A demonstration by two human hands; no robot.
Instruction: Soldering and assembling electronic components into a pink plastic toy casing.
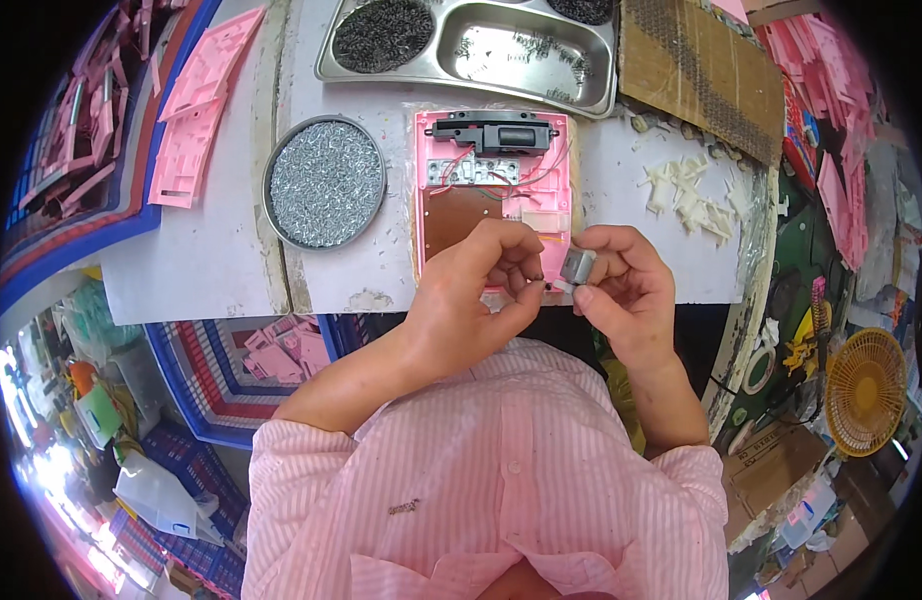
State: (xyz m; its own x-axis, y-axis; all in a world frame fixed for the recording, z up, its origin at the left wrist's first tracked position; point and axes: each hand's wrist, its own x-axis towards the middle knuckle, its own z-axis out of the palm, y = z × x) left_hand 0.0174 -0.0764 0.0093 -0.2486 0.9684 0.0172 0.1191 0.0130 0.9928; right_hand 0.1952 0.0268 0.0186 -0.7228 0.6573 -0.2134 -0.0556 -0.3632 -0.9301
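The hands [463,288] partly hide the pink casing [553,203].

The left forearm [356,372] slants far and rightward to the left hand [481,275], its fingers curled, fingertips close to the thumb. Just right, the right hand [636,285] pinches with fingers bent, above the steeper right forearm [671,395].

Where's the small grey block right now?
In the head view, the grey block is right of centre, held in the right hand by the pink casing's near right corner.
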